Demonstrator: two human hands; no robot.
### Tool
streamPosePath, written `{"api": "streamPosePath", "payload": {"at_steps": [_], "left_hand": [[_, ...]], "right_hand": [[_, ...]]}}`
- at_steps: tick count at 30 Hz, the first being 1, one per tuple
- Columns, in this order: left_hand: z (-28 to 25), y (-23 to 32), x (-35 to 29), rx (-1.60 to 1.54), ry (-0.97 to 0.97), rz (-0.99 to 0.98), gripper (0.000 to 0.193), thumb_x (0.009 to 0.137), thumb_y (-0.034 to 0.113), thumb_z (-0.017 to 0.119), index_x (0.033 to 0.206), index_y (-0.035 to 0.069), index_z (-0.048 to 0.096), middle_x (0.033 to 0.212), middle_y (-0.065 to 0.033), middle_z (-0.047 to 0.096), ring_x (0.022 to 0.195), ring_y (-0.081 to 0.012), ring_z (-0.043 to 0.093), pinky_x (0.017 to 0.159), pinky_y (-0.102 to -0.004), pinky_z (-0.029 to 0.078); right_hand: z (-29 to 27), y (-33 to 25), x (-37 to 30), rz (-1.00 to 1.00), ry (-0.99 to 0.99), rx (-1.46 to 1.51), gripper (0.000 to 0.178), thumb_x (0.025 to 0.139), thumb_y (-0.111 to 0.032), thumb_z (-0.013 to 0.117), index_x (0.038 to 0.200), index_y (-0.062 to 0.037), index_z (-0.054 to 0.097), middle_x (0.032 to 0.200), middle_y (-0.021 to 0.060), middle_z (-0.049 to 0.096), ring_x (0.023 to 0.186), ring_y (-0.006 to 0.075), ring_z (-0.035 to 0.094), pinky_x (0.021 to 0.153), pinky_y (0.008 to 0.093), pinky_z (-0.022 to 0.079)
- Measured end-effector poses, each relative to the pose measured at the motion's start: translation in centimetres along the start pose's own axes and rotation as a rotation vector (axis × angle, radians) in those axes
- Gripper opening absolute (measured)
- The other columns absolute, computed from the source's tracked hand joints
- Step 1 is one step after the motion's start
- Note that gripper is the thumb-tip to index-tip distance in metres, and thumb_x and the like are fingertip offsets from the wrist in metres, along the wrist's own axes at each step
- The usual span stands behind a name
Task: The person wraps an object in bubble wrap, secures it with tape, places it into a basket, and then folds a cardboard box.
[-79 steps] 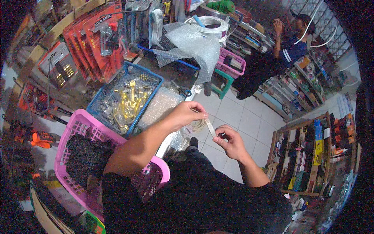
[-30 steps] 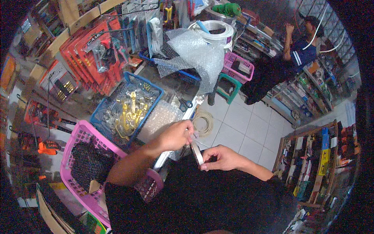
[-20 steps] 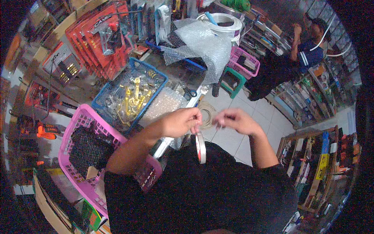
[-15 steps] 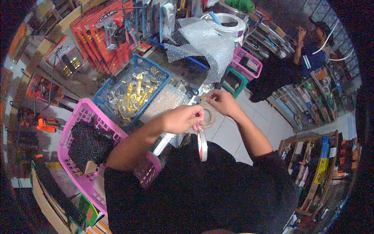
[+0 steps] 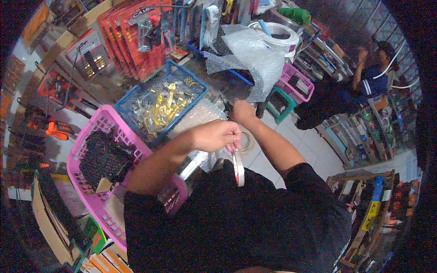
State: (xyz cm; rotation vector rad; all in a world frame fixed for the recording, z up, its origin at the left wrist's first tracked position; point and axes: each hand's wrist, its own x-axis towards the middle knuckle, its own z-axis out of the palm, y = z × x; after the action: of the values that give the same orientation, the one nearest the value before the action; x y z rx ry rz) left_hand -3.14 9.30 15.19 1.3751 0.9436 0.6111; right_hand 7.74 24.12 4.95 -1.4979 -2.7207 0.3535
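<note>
My left hand (image 5: 219, 136) is closed in a pinch on a narrow roll of white tape (image 5: 239, 175), which hangs edge-on below the fingers in front of my black shirt. My right hand (image 5: 244, 112) reaches over the counter edge, its fingers mostly hidden from view. Close to those fingers, partly covered, are the dark scissors (image 5: 226, 105). Bubble wrap (image 5: 196, 119) lies left of the right hand. Between and below my hands, a coil of cream-coloured cable or tubing (image 5: 247, 142) is visible.
A blue basket (image 5: 186, 102) holds gold and silver metal parts in bags. The pink basket (image 5: 81, 159) at left contains black material. More bubble wrap (image 5: 255, 57) and a white cable coil (image 5: 278, 36) are farther back. A person (image 5: 371, 82) is at the far right near shelves.
My right hand has moved away from the left hand and forward, to the scissors on the counter. The left hand still holds the tape roll. The view has shifted slightly.
</note>
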Motion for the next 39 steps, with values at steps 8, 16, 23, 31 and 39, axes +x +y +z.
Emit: {"api": "streamPosePath", "payload": {"at_steps": [8, 16, 23, 31, 39], "left_hand": [[-0.3, -0.3, 0.5, 0.019, -0.006, -0.013, 0.013, 0.091, 0.01, 0.043, 0.092, -0.002, 0.049, 0.087, -0.0119, 0.061, 0.077, -0.017, 0.061, 0.07, -0.0289, 0.05], [-0.8, -0.9, 0.4, -0.044, 0.002, -0.091, 0.014, 0.092, 0.011, 0.043, 0.094, -0.002, 0.049, 0.088, -0.0121, 0.061, 0.079, -0.0182, 0.061, 0.073, -0.0301, 0.05], [-0.7, -1.0, 0.7, -0.078, -0.026, -0.141, 0.014, 0.092, 0.011, 0.043, 0.095, -0.002, 0.049, 0.087, -0.0122, 0.061, 0.08, -0.0198, 0.061, 0.072, -0.0303, 0.05], [-0.5, -0.8, 0.8, -0.017, -0.022, -0.161, 0.014, 0.092, 0.01, 0.041, 0.096, -0.002, 0.047, 0.088, -0.0141, 0.06, 0.08, -0.0214, 0.061, 0.071, -0.0308, 0.051], [-0.3, -0.5, 0.9, -0.028, 0.003, -0.15, 0.017, 0.092, 0.013, 0.042, 0.095, -0.002, 0.049, 0.086, -0.0139, 0.06, 0.076, -0.0211, 0.061, 0.068, -0.0306, 0.051]], "right_hand": [[0.8, 3.8, 1.6, -0.152, -0.084, -0.01, 0.034, 0.063, -0.021, 0.068, 0.085, 0.0033, 0.063, 0.075, 0.0223, 0.063, 0.071, 0.0349, 0.063, 0.065, 0.0412, 0.052], [-7.8, 7.8, -4.3, -0.128, -0.706, 0.981, 0.04, 0.068, -0.001, 0.054, 0.108, 0.003, 0.051, 0.087, 0.0119, 0.063, 0.061, 0.0171, 0.062, 0.054, 0.0282, 0.052], [-13.7, 8.7, -8.9, -0.297, -0.996, 0.915, 0.041, 0.068, 0.007, 0.059, 0.108, 0.0017, 0.05, 0.085, 0.0086, 0.061, 0.065, 0.0154, 0.062, 0.057, 0.0251, 0.05], [-15.2, 7.3, -10.1, -0.389, -1.032, 0.63, 0.047, 0.063, -0.012, 0.078, 0.104, -0.0056, 0.056, 0.079, 0.0008, 0.057, 0.072, 0.0096, 0.054, 0.063, 0.0243, 0.044], [-14.2, 7.0, -8.7, -0.444, -1.064, 0.648, 0.049, 0.063, -0.015, 0.078, 0.106, -0.0053, 0.056, 0.078, -0.0003, 0.056, 0.073, 0.01, 0.054, 0.063, 0.0245, 0.044]]}}
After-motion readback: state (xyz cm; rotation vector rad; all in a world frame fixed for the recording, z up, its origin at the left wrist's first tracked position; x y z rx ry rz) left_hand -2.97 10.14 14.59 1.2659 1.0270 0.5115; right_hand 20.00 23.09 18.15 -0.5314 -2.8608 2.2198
